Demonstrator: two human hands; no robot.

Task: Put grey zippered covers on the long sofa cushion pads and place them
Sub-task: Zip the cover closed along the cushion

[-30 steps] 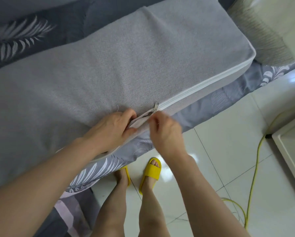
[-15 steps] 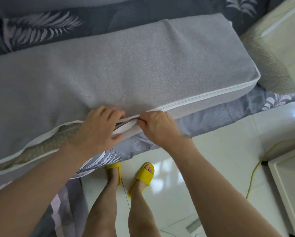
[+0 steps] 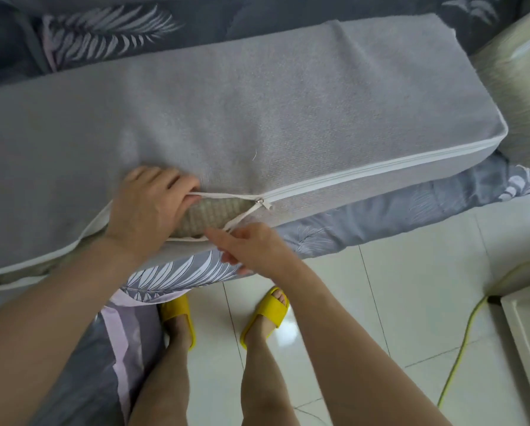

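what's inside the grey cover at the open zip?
Through the gap left of the zipper pull, a beige woven cushion pad shows inside the grey cover. Its remainder is hidden by fabric and the left hand.

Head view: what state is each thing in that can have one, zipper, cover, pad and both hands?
White zipper: closed to the right of its metal slider, gaping open to the left.
Grey textured cushion cover: on the pad, partly zipped.
Beige woven cushion pad: inside the cover, exposed at the gap.
Left hand: gripping the upper zipper edge.
Right hand: at the lower zipper edge, off the slider.
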